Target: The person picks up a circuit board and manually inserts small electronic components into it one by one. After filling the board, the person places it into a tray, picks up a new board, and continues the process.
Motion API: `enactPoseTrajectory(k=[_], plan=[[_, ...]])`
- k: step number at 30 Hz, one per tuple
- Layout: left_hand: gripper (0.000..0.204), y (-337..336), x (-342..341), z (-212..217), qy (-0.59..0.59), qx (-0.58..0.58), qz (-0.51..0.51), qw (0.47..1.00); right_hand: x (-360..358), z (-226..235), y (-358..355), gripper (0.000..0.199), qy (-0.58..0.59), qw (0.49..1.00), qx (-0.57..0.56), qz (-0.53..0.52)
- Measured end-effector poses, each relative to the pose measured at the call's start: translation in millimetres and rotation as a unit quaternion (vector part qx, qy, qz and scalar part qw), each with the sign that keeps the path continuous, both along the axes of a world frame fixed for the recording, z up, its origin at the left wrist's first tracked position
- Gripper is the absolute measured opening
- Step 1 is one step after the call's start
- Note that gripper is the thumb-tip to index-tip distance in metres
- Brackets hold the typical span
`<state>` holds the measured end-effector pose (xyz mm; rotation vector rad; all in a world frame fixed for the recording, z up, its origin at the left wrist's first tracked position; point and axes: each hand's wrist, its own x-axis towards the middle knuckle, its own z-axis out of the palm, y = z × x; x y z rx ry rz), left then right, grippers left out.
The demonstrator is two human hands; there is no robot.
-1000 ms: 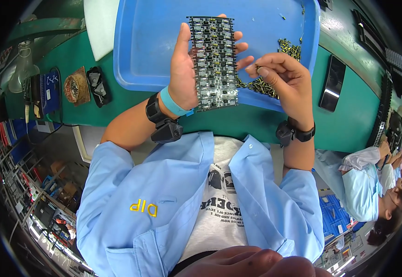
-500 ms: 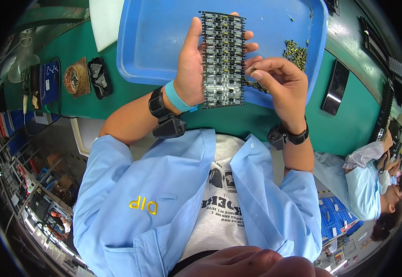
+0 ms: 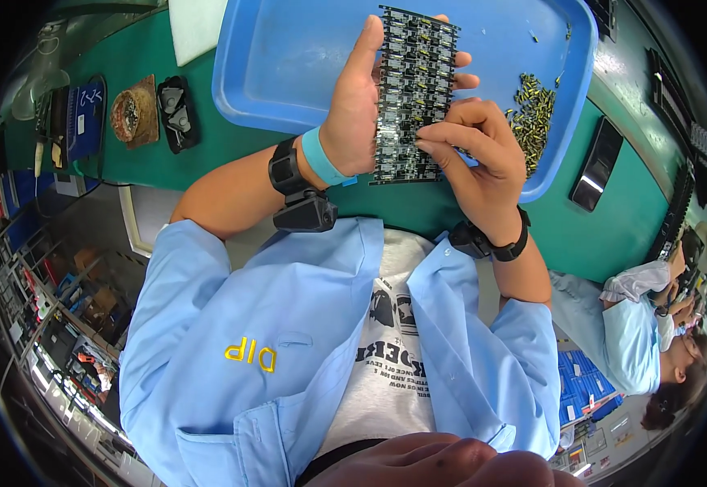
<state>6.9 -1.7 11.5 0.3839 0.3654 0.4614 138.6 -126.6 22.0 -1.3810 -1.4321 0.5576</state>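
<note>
A long black circuit board panel [image 3: 413,97], with rows of small parts and several yellowish pieces along its middle, lies across my left hand [image 3: 352,114]. The fingers of that hand come out past the panel's right edge, and the thumb lies along its left. My right hand [image 3: 483,154] pinches with thumb and forefinger right at the panel's lower middle. A small electronic component showed in this pinch a moment ago; the fingertips now mostly hide it. Beyond the right hand, a pile of small yellow-and-black components [image 3: 534,118] lies in the blue tray [image 3: 288,109].
A black phone [image 3: 597,162] lies on the green table [image 3: 544,235] right of the tray. To the left are a round brown coil [image 3: 130,118], a black pouch-like thing [image 3: 176,114] and a blue box [image 3: 86,122]. Another person [image 3: 638,333] sits at the right.
My right hand has moved left and slightly down, bringing its pinch from beside the panel onto it. The left hand and panel sit a little farther right and higher in view.
</note>
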Motion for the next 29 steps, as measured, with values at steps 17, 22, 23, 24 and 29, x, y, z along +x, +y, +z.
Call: enactPoseTrajectory(k=[17,22,23,24,29], plan=[[0.080,-2,2,-2,-0.017,-0.012,0.003,1.000,-4,0,0,0.027,-0.081,0.996,0.027,-0.034],[0.079,-2,2,-4,-0.028,-0.004,0.004,1.000,-2,9,0,0.029,-0.240,0.968,0.066,-0.017],[0.079,-3,2,-5,-0.030,-0.003,0.003,1.000,-3,11,-1,0.029,-0.239,0.968,0.067,-0.017],[0.079,-3,2,-5,-0.031,-0.002,0.002,1.000,-4,12,-2,0.029,-0.261,0.963,0.064,-0.012],[0.079,-2,3,-3,-0.016,0.011,0.002,1.000,-7,12,-2,0.031,-0.308,0.950,0.059,0.000]])
